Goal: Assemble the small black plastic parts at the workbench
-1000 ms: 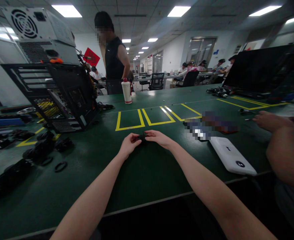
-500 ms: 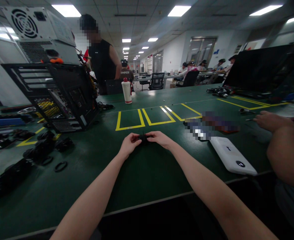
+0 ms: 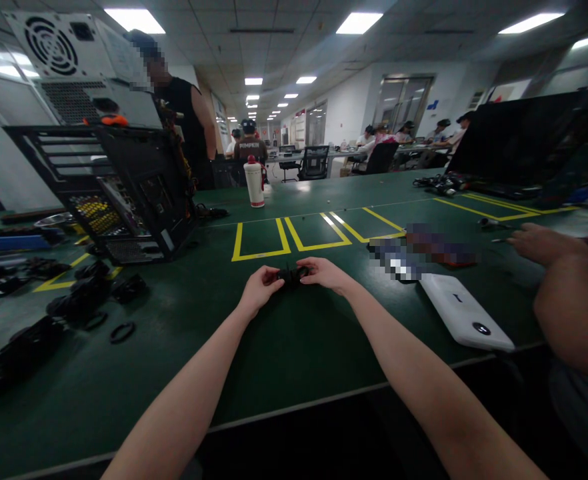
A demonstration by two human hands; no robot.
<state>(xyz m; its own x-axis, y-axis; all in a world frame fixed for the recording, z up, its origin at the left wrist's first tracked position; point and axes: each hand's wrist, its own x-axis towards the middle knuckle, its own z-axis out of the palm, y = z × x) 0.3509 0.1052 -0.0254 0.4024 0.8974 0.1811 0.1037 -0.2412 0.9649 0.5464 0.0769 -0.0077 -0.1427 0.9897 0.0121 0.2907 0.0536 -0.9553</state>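
Black parts [image 3: 77,301] lie at the left side of the surface [image 3: 274,360]; open room extends to the left hand [image 3: 261,291]. Its grip grasps a black piece [image 3: 287,275], well inside the near edge. Right hand [image 3: 321,275], turned inward, pinches a black ring [image 3: 301,271]. White device [image 3: 461,310]: near edge, right.

A small black part [image 3: 287,275] is held beside a black ring [image 3: 302,272].

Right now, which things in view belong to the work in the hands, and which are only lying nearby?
In the work:
- small black parts, held between left hand and right hand
- possibly the similar-looking black pieces at left

Apparently just lying about:
- white bottle, red lid
- white device
- open computer case
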